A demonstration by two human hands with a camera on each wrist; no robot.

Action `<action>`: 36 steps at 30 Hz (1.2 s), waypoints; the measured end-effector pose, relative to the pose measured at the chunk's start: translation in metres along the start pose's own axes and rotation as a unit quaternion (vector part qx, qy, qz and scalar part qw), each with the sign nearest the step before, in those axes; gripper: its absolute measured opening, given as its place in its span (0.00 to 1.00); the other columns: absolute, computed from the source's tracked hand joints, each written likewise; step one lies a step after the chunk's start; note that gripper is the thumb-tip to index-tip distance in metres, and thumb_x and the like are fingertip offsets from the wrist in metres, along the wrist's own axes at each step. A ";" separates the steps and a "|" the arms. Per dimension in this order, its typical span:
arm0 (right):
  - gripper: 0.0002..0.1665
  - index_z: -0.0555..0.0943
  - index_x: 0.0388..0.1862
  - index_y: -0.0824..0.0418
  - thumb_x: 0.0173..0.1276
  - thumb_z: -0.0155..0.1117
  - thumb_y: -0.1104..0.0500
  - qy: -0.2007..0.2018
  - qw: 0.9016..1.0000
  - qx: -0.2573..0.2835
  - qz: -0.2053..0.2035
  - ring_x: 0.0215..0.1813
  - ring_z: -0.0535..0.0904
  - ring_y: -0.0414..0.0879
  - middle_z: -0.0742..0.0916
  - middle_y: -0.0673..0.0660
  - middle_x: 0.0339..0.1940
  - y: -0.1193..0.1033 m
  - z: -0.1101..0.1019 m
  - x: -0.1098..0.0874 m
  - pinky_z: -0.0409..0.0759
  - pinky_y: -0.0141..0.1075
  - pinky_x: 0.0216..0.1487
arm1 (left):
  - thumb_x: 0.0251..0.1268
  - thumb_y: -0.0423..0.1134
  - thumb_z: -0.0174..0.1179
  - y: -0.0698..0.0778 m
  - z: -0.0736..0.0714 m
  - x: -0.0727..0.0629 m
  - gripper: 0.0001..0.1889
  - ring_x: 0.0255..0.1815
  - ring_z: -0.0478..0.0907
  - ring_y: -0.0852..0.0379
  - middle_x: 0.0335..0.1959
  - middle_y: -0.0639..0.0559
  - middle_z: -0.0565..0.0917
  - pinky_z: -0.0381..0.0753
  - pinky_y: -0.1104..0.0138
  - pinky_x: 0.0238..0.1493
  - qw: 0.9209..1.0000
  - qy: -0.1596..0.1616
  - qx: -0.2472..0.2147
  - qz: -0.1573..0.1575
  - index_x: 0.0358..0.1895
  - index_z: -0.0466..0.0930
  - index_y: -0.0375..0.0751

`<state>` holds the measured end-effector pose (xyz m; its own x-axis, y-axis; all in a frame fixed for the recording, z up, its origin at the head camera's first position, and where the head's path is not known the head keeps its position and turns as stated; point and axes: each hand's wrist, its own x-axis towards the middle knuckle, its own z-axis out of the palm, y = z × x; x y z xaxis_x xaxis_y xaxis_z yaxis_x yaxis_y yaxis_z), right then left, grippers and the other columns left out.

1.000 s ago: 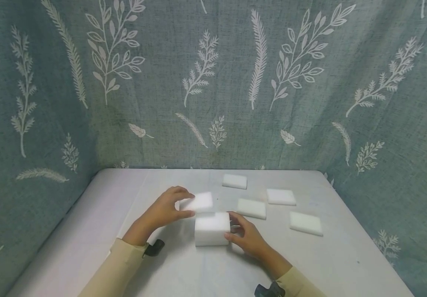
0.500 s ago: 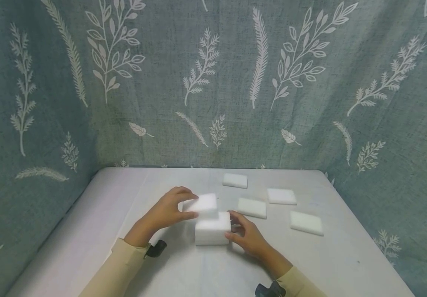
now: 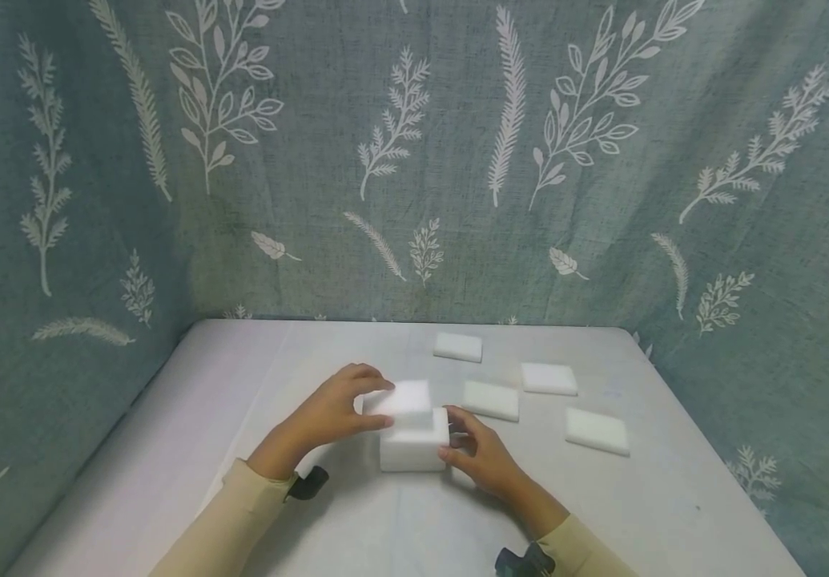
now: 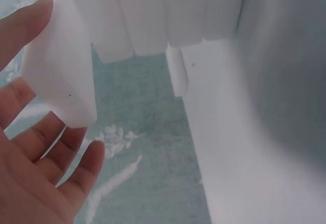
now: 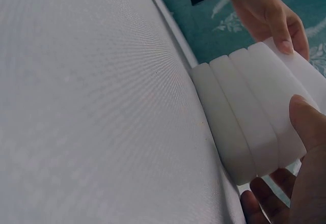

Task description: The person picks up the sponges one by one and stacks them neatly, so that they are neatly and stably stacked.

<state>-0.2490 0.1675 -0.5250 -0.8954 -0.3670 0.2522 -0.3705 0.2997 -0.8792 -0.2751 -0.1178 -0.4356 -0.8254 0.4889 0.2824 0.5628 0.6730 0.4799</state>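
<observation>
A white sponge block (image 3: 408, 399) is pinched by my left hand (image 3: 335, 407), thumb on its near side and fingers on its far side. It hangs over the left and back part of a stack of white sponges (image 3: 411, 453). In the left wrist view the held sponge (image 4: 66, 71) slants away from the stack (image 4: 147, 18); whether they touch I cannot tell. My right hand (image 3: 482, 455) grips the stack's right end, thumb in front and fingers behind. Several layers show in the stack (image 5: 244, 107) in the right wrist view.
Loose white sponges lie flat behind and to the right: a back one (image 3: 457, 347), a middle one (image 3: 490, 400), another (image 3: 549, 379) and a right one (image 3: 597, 431). The white-covered table (image 3: 674, 513) meets a leaf-patterned curtain (image 3: 457, 160) at its back and sides.
My left hand has moved rightward with its sponge, which now overlaps more of the stack's top. The right hand has kept its hold on the stack.
</observation>
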 end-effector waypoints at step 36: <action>0.39 0.65 0.71 0.62 0.65 0.69 0.54 -0.008 1.000 -0.026 -0.007 0.58 0.77 0.53 0.80 0.58 0.59 -0.019 -0.001 -0.004 0.76 0.47 0.58 | 0.52 0.63 0.68 0.014 0.018 -0.002 0.28 0.56 0.72 0.59 0.53 0.59 0.77 0.76 0.57 0.57 0.998 -0.005 0.022 0.059 0.54 0.83 0.54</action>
<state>-0.2392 0.1645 -0.5086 -0.8858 -0.3861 0.2573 -0.3958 0.3396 -0.8532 -0.2652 -0.0993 -0.4445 -0.7532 0.5710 0.3266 0.6573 0.6339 0.4076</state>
